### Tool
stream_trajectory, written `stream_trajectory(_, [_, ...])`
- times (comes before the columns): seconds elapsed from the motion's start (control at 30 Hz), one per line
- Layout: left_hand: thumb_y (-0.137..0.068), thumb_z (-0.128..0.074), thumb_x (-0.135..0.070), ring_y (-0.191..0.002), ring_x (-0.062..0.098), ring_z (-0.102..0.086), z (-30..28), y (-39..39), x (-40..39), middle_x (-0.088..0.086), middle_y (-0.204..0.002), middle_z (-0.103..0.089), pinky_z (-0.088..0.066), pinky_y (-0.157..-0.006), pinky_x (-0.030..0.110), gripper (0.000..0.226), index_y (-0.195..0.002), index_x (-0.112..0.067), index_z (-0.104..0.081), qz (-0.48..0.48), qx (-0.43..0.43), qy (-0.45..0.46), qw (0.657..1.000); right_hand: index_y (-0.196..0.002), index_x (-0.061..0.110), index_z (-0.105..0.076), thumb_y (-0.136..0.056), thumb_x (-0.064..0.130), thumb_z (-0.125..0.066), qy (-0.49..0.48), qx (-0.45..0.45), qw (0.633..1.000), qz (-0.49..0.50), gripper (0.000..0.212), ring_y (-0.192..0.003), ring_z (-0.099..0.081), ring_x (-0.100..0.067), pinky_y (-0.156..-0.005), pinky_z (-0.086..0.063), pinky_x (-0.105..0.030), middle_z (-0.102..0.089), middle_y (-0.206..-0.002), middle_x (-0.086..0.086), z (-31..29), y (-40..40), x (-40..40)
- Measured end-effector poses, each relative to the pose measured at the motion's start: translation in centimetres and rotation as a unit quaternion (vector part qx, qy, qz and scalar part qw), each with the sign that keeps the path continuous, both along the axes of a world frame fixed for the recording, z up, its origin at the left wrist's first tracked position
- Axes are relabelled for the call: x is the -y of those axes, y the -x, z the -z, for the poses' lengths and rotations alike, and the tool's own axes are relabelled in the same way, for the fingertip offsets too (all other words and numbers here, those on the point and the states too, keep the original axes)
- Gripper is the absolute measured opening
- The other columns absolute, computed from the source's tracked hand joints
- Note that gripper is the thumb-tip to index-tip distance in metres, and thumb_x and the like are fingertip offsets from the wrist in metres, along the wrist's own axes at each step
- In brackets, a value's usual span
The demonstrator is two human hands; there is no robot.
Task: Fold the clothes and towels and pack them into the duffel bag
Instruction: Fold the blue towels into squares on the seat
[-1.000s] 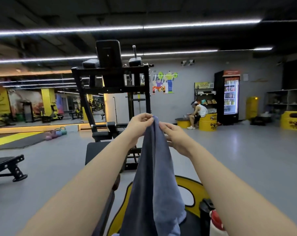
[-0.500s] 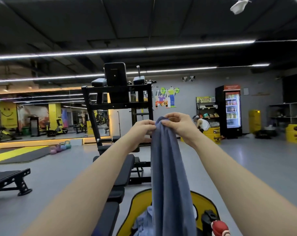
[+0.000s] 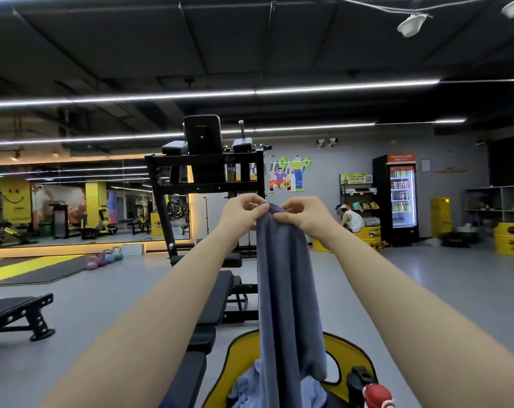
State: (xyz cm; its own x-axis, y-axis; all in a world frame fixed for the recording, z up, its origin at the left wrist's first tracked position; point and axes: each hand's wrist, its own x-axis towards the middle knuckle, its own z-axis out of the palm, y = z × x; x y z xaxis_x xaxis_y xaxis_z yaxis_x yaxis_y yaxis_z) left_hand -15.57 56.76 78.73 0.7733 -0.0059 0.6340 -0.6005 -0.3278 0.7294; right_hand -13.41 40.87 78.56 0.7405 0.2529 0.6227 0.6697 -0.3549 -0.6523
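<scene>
1. Left hand (image 3: 240,212): we have it raised at arm's length, fingers curled, pinching the top edge of the grey-blue towel (image 3: 285,290) on its left side.
2. Right hand (image 3: 304,214): fingers curled, pinching the same top edge just right of the left hand; the two hands nearly touch.
3. Towel: hangs straight down from both pinches in a long narrow drape, doubled lengthwise by the look of it. Its lower end runs out of view at the bottom edge.
4. Change: a second ago our right hand was lower and open-fingered beside the cloth, and half a second ago it gripped over the top. Now both hands pinch level at the top. The view has also tilted up, so more ceiling shows.
5. Meaning, as we judge it: corners are being matched, so the towel fold is under way and not finished. Nothing here is packed yet.
6. Below the towel: a yellow-rimmed black surface (image 3: 241,357) with light blue cloth (image 3: 249,384) lying on it. Duffel bag: we cannot tell where it is.
7. Left of the towel: a black gym bench (image 3: 211,301).
8. Behind the towel: a black machine frame (image 3: 205,172).
</scene>
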Motion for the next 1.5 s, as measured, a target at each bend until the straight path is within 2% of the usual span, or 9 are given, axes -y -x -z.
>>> stream_trajectory(0.13, [-0.093, -0.057, -0.013, -0.096, 0.024, -0.06, 0.1, 0.0, -0.9, 0.008, -0.093, -0.062, -0.055, -0.077, 0.032, 0.003, -0.092, -0.014, -0.059, -0.036, -0.004, 0.016, 0.999, -0.104, 0.012, -0.07, -0.089, 0.024, -0.066, 0.009, -0.041, 0.998, 0.045, 0.02, -0.097, -0.057, -0.019, -0.075, -0.044, -0.026, -0.067, -0.105, -0.008, 1.2, -0.5, 0.8])
stream_trajectory(0.43, [-0.091, -0.061, -0.013, -0.086, 0.021, -0.06, 1.8, -0.3, -3.7, 0.002, -0.082, -0.063, -0.056, -0.083, 0.045, 0.014, -0.079, -0.02, -0.064, -0.115, 0.039, 0.078, 0.99, -0.1, 0.012, -0.074, -0.09, 0.017, -0.062, 0.123, -0.076, 0.977, 0.155, 0.016, -0.09, -0.057, -0.018, -0.071, -0.04, -0.023, -0.068, -0.096, -0.006, 3.9, -1.4, 3.1])
stream_trajectory(0.57, [-0.091, -0.061, -0.013, -0.086, 0.021, -0.059, 2.5, -0.7, -5.3, 0.0, -0.081, -0.061, -0.055, -0.084, 0.045, 0.018, -0.076, -0.022, -0.063, -0.14, 0.029, 0.106, 0.984, -0.096, 0.012, -0.074, -0.09, 0.019, -0.063, 0.107, -0.08, 0.972, 0.194, 0.014, -0.094, -0.059, -0.021, -0.059, -0.038, -0.022, -0.067, -0.092, -0.006, 5.6, -2.0, 4.8])
stream_trajectory(0.7, [-0.09, -0.063, -0.015, -0.096, 0.029, -0.061, 3.5, -1.2, -6.9, 0.003, -0.086, -0.062, -0.054, -0.086, 0.05, 0.016, -0.077, -0.023, -0.063, -0.167, 0.003, 0.129, 0.978, -0.102, 0.009, -0.074, -0.091, 0.021, -0.063, 0.057, -0.056, 0.969, 0.236, 0.019, -0.104, -0.056, -0.024, -0.071, -0.035, -0.022, -0.068, -0.104, -0.008, 6.4, -2.0, 5.7])
stream_trajectory(0.83, [-0.09, -0.064, -0.016, -0.098, 0.029, -0.062, 4.2, -1.4, -8.1, 0.006, -0.091, -0.065, -0.053, -0.087, 0.049, 0.006, -0.085, -0.019, -0.065, -0.202, 0.0, 0.134, 0.97, -0.073, 0.007, -0.068, -0.09, 0.034, -0.064, 0.03, -0.031, 0.961, 0.272, 0.032, -0.079, -0.055, -0.025, -0.057, -0.035, -0.029, -0.058, -0.068, -0.005, 6.5, -1.5, 6.0])
stream_trajectory(1.03, [-0.091, -0.06, -0.013, -0.098, 0.025, -0.059, 4.9, -0.8, -8.4, 0.007, -0.1, -0.065, -0.053, -0.086, 0.042, 0.006, -0.093, -0.016, -0.065, -0.235, 0.01, 0.131, 0.963, -0.109, 0.005, -0.072, -0.095, 0.009, -0.054, 0.008, 0.021, 0.962, 0.272, 0.023, -0.104, -0.057, -0.031, -0.079, -0.036, -0.024, -0.063, -0.096, -0.012, 5.9, -0.3, 6.1])
stream_trajectory(1.27, [-0.092, -0.059, -0.012, -0.094, 0.023, -0.056, 6.0, 0.3, -8.9, 0.009, -0.104, -0.064, -0.054, -0.071, 0.035, 0.01, -0.1, -0.014, -0.065, -0.235, 0.01, 0.137, 0.962, -0.102, 0.004, -0.074, -0.09, 0.016, -0.064, -0.074, 0.057, 0.953, 0.288, 0.019, -0.098, -0.059, -0.026, -0.092, -0.038, -0.024, -0.07, -0.102, -0.014, 6.5, 2.4, 7.0])
stream_trajectory(1.4, [-0.091, -0.06, -0.014, -0.089, 0.022, -0.057, 6.5, 0.8, -8.7, 0.004, -0.094, -0.064, -0.052, -0.088, 0.048, 0.006, -0.092, -0.017, -0.065, -0.237, 0.006, 0.129, 0.963, -0.109, 0.003, -0.071, -0.096, 0.011, -0.054, -0.061, 0.07, 0.952, 0.29, 0.023, -0.11, -0.057, -0.034, -0.112, -0.028, -0.051, -0.068, -0.11, -0.017, 7.2, 3.1, 7.2])
stream_trajectory(1.5, [-0.091, -0.06, -0.015, -0.088, 0.021, -0.056, 6.7, 1.1, -8.3, 0.002, -0.092, -0.063, -0.052, -0.089, 0.047, 0.005, -0.091, -0.018, -0.065, -0.235, 0.0, 0.132, 0.963, -0.11, 0.004, -0.07, -0.096, 0.011, -0.054, -0.068, 0.071, 0.952, 0.291, 0.023, -0.11, -0.057, -0.033, -0.11, -0.031, -0.048, -0.068, -0.11, -0.016, 7.5, 3.3, 7.6])
